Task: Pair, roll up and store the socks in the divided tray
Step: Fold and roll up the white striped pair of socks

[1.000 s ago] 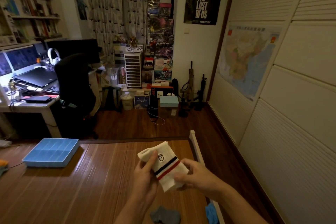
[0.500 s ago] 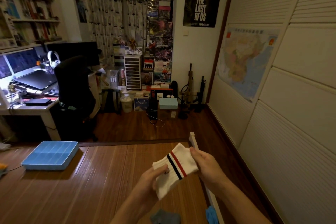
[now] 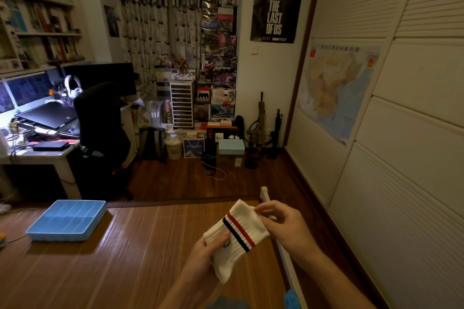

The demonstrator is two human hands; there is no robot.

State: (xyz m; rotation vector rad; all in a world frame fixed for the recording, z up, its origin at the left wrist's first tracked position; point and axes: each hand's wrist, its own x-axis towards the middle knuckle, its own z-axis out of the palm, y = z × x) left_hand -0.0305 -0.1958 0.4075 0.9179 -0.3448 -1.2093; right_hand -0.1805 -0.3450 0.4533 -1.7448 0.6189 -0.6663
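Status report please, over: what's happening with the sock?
Left hand and right hand grip white striped sock, unrolled. Blue tray off left, apart. Nothing blocking.

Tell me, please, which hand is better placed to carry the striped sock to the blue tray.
Probably the left hand: its grip wraps the striped sock, and the blue tray lies on its side. The right hand only pinches the cuff.

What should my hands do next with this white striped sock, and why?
Probably start rolling it toward the cuff: the white striped sock is unrolled and held up, left hand gripping one end, right hand pinching the cuff. The blue divided tray sits apart, far left.
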